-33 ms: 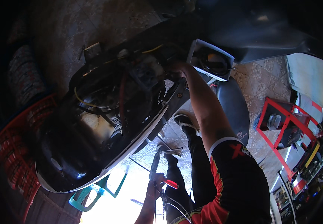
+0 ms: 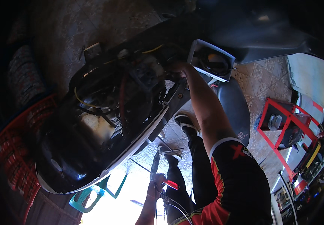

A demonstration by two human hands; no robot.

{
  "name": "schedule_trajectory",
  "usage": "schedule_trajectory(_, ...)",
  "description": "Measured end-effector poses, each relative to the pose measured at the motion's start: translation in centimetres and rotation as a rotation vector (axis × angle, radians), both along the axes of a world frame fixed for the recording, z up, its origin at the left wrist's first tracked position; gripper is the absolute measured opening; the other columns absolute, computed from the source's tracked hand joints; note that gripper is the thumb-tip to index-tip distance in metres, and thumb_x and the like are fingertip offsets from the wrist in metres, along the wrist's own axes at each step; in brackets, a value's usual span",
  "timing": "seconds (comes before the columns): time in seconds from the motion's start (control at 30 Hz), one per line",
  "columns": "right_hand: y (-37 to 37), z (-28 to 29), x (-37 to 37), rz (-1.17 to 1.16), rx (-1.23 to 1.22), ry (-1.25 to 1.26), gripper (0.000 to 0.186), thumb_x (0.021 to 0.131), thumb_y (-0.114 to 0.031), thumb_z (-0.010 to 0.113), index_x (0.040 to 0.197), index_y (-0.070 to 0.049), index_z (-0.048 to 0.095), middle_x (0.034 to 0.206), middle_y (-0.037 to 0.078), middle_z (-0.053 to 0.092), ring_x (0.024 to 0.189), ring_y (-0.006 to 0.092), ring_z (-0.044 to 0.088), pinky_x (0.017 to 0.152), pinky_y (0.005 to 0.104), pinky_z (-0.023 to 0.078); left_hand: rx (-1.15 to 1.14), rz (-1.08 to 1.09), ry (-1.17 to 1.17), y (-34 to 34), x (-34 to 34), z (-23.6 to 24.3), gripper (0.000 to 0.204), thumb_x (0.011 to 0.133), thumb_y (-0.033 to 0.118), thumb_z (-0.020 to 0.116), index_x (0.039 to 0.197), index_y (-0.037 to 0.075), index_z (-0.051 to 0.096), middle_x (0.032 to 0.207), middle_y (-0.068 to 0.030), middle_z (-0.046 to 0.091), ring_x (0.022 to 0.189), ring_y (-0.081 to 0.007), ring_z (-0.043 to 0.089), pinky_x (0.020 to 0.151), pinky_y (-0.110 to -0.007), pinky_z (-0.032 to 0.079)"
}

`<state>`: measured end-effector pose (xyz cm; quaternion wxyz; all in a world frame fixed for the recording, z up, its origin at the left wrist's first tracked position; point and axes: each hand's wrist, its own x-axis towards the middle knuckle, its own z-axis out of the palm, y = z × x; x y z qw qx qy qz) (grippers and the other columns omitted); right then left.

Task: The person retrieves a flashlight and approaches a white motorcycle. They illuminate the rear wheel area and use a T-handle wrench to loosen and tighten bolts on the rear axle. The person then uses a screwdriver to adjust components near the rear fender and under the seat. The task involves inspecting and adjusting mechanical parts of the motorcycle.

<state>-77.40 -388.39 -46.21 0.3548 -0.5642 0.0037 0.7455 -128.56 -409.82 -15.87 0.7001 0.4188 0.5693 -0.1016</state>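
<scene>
A scooter [image 2: 94, 157] with its upper bodywork off lies across the view, wires and inner parts bare. My right hand [image 2: 180, 68] reaches in at the far part of its open frame, beside a box. Its fingers are lost in shadow, so what they touch cannot be seen. Low in the view, my left hand [image 2: 158, 181] is closed round a red-handled screwdriver [image 2: 172, 184], whose thin shaft points to the scooter's side. A long grey piece [image 2: 155, 163] rises from the same hand; its kind is unclear. Pale cords [image 2: 177, 208] hang below that hand.
An open white-edged box [image 2: 225, 77] with dark contents sits by my right forearm. Beyond it lies a dark scooter seat [image 2: 235, 108]. A red metal rack [image 2: 282, 127] stands at right, red crates [image 2: 14, 161] at left. A teal plastic frame [image 2: 83, 200] is below the scooter.
</scene>
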Motion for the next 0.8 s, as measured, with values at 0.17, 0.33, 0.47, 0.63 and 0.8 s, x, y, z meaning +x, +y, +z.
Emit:
schedule_trajectory(0.17,0.0,0.3,0.2,0.001,-0.033,-0.037,0.019,0.08,-0.024,0.079,0.091,-0.013,0.069,0.075,-0.002,0.061,0.064,0.0077,0.054,0.053,0.0214,0.043,0.052,-0.165,0.005,1.4,0.9,0.0,0.042,0.085,0.019,0.069,0.123,0.005,0.056,0.111,-0.0102,0.061,0.105,-0.0264,0.059,0.087,-0.038,0.051)
schedule_trajectory(0.33,0.3,2.6,-0.2,-0.101,-0.016,-0.202,0.025,0.083,-0.026,0.076,0.099,-0.008,0.07,0.083,0.003,0.066,0.069,0.0115,0.057,0.062,0.0282,0.048,0.161,-0.372,0.056,3.3,3.5,0.7,0.045,0.073,-0.006,0.071,0.115,0.002,0.059,0.103,-0.0126,0.061,0.099,-0.0296,0.061,0.084,-0.037,0.052)
schedule_trajectory(0.47,-4.3,8.9,-1.1,-0.298,0.044,-0.533,0.025,0.091,-0.033,0.065,0.087,-0.009,0.065,0.068,-0.001,0.054,0.057,0.0077,0.047,0.05,0.0265,0.035,0.408,-0.738,0.029,3.3,3.5,1.5,0.046,0.073,-0.008,0.071,0.116,0.001,0.058,0.104,-0.0137,0.061,0.097,-0.0296,0.062,0.081,-0.038,0.054)
schedule_trajectory(0.63,-17.0,19.0,-10.7,-0.396,-0.127,-0.512,0.024,0.096,-0.025,0.055,0.09,-0.004,0.065,0.074,0.005,0.06,0.067,0.0135,0.054,0.063,0.034,0.044,0.223,-0.555,0.062,2.2,2.8,1.7,0.031,0.087,0.004,0.063,0.117,-0.002,0.057,0.106,-0.0126,0.061,0.097,-0.0258,0.062,0.083,-0.034,0.052)
schedule_trajectory(0.8,-26.1,28.0,-24.1,0.871,0.25,-0.034,0.047,0.094,-0.05,0.055,0.122,-0.013,0.062,0.106,0.014,0.069,0.098,0.0281,0.067,0.088,0.0402,0.05,0.412,-0.549,-0.076,1.2,3.2,3.4,0.028,0.101,0.02,0.05,0.119,0.001,0.059,0.103,-0.0083,0.061,0.092,-0.0163,0.061,0.079,-0.03,0.05)
